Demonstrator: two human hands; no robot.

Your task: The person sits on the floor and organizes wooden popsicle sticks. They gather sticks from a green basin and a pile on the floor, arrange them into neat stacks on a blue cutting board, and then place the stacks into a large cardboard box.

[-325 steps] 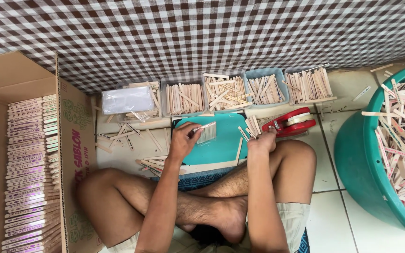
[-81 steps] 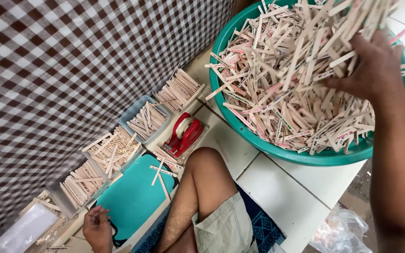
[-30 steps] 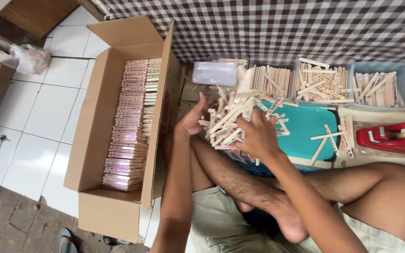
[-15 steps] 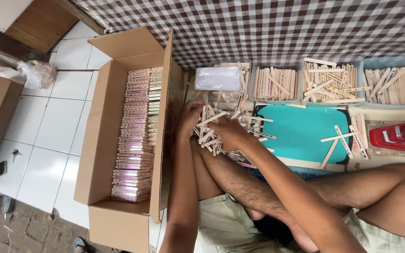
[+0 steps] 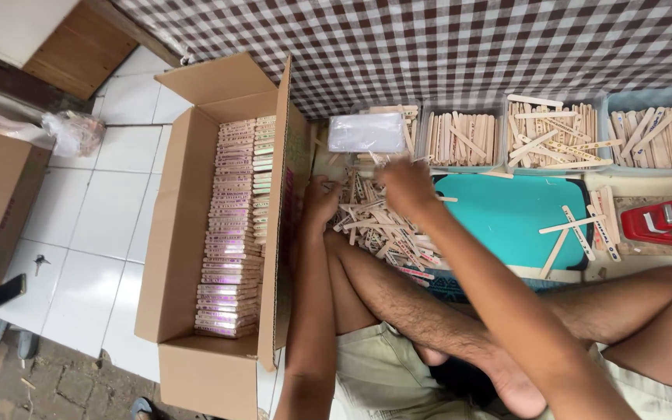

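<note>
Your open cardboard box [image 5: 219, 233] stands at your left, packed with bundles. Both forearms reach forward over your crossed legs to the loose pile of wooden sticks [image 5: 375, 225] on the floor. Your right hand [image 5: 406, 187] rests palm-down on it, fingers loosely curled; your left hand [image 5: 319, 206] cups its edge.

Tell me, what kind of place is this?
Probably a home workshop for sorting and packing craft sticks, set up on a tiled floor. A loose pile of wooden sticks, trays of sorted sticks and a cardboard box lined with wrapped bundles suggest it.
</note>
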